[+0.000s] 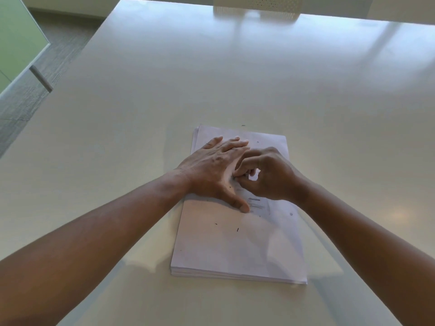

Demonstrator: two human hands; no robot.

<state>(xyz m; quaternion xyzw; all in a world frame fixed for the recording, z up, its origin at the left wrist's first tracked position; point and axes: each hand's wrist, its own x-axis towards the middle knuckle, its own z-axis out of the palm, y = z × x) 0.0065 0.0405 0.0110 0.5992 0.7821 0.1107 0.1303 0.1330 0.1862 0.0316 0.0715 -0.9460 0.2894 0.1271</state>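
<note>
A stack of white paper (237, 250) lies flat on the white table (211, 78) in front of me. My left hand (211, 168) presses flat on the upper half of the stack, fingers straight and thumb spread toward me. My right hand (266, 175) hovers just to its right with curled fingers, its fingertips pinching a tiny dark piece, seemingly a staple (235, 178), at the top sheet. A few short dark bits like loose staples (238, 229) lie scattered on the sheet nearer to me. Faint print shows under my right hand.
The glossy table stretches far ahead and to both sides. A perforated white chair back (256, 7) stands at the far edge. To the left are grey carpet (35, 95) and a green glass panel (16, 38).
</note>
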